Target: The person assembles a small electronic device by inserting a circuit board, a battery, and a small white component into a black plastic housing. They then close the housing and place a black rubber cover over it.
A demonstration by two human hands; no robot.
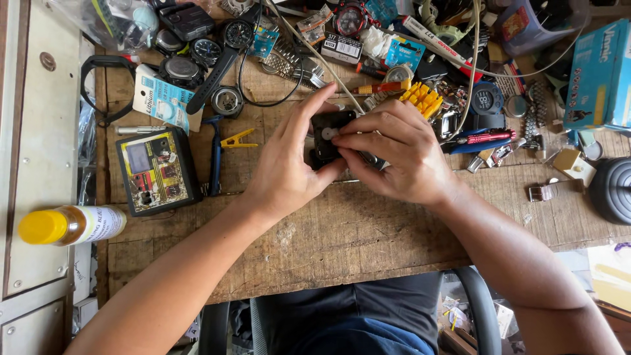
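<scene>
At nine o'clock lie a yellow-capped bottle (69, 225) and a black tester box (158, 171). Centre, the left hand (289, 164) cradles a small black watch case (328, 135), long axis twelve-to-six; the right hand (394, 154) pinches it, fingertips pressed together. A blue carton (601, 72) sits at two o'clock.

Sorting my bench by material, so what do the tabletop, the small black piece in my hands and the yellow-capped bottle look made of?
Tabletop: bare wood, rough and scuffed, grain showing. Small black piece, held by left hand and right hand: likely matte plastic. Bottle: seemingly clear plastic, glossy yellow cap.
</scene>
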